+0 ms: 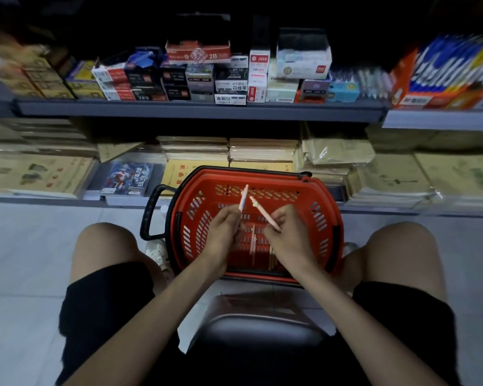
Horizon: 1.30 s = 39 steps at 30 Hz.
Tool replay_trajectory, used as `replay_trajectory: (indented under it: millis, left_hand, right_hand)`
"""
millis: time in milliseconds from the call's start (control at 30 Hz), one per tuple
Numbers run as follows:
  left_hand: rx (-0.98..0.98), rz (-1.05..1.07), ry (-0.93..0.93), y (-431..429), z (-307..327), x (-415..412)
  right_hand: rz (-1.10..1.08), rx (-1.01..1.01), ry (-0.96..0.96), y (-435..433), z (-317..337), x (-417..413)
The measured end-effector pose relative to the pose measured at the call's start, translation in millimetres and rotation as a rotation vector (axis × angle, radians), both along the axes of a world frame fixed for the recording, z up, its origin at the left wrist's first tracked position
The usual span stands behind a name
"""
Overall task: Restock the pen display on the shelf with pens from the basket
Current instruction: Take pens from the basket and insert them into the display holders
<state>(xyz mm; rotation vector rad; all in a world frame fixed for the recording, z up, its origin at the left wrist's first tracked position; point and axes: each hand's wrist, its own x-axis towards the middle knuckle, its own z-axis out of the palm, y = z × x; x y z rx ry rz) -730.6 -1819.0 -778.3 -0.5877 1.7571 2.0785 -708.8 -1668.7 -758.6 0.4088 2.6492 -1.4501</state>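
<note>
A red plastic basket with a black handle stands on the floor between my knees. Over it, my left hand grips a pale pink pen that points up and away. My right hand grips a second pink pen, which slants up to the left. Several more pens lie on the basket's bottom between my hands. Boxes of pens and pencils are stacked on the upper shelf.
The lower shelf holds stacks of wrapped notebooks and paper pads right behind the basket. A dark stool seat is under me. Pale floor tiles spread to the left and right of my knees.
</note>
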Motion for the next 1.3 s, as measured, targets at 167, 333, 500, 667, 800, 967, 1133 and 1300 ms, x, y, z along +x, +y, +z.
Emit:
replay_trajectory:
  millis: [167,333,500,667,800,967,1133,1300]
  left_hand:
    - [-0.026,-0.005,0.012,1.7,-1.6,-4.1]
    - [0.046,-0.021,0.014,3.3,-0.7,-7.1]
    - [0.114,-0.008,-0.036,1.3,-0.7,-11.7]
    - [0.121,-0.005,-0.066,-3.2,-6.1,-13.5]
    - [0.094,-0.023,-0.039,-4.0,-8.7,-11.8]
    - [0.152,-0.005,-0.013,-9.9,-5.2,-6.4]
    - [0.21,0.043,-0.01,-11.7,2.1,0.3]
    - [0.208,0.048,-0.02,-14.8,8.5,9.5]
  right_hand:
    - [-0.085,-0.007,-0.014,4.2,-8.2,-7.0]
    - [-0.158,-0.026,-0.024,8.5,-22.8,-13.7]
    - [-0.262,-0.224,-0.07,11.7,-22.6,-21.9]
    - [-0.351,-0.384,-0.111,8.1,-17.1,-25.5]
    - [-0.389,-0.441,-0.133,7.2,-12.9,-21.2]
    - [-0.403,-0.468,-0.155,10.3,-9.5,-13.9]
    - [-0.399,-0.452,-0.14,13.5,-8.8,-4.8]
    - [-0.353,-0.344,-0.115,20.2,0.3,5.6]
